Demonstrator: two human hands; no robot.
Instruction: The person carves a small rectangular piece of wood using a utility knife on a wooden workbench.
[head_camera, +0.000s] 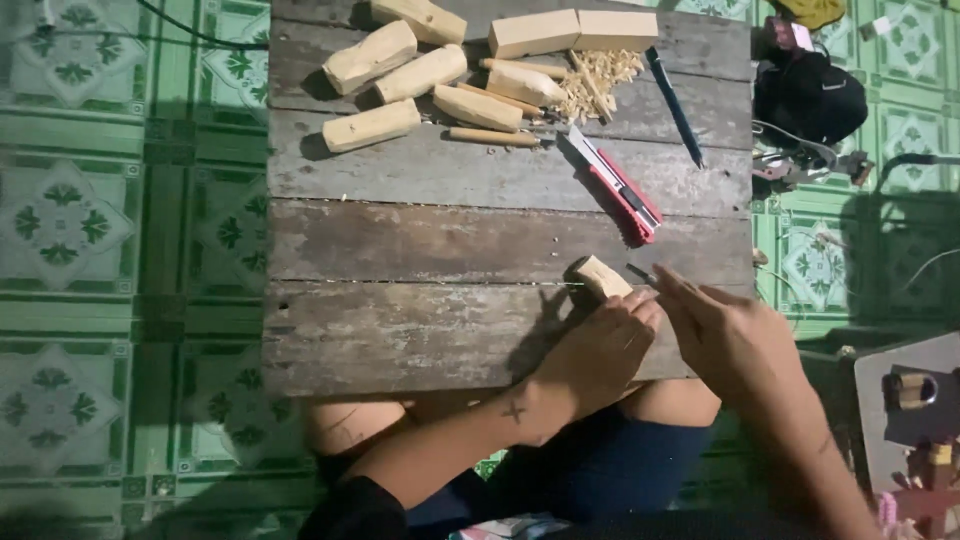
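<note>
- The wooden block (600, 277) I am working on is short and pale, light tan on its sides, with a darker, rounded end facing away from me; only its upper part shows above my fingers.
- My left hand (598, 352) is curled shut around the block's lower part, fingers wrapped over it, and holds it tilted above the near edge of the counter (420, 250).
- My right hand (725, 335) is closed in a pinch on a thin carving tool (641, 274); only its short dark tip shows past my fingertips, and I cannot tell what kind of blade it has.
- The tool tip sits just beside the block's right side; I cannot tell whether it touches the wood.
- The block stands between my two hands, rising out of the left fist, with the right hand just to its right.
- The counter is made of weathered grey planks and rests over my knees.
- At the far side lie several rough-cut wood pieces (400, 75), a heap of wood shavings (600, 75), a red utility knife (620, 185) with its blade out, and a dark pen-like tool (675, 105).
- All of these lie well apart from my hands.
- Green patterned floor tiles (100, 220) surround the counter.
</note>
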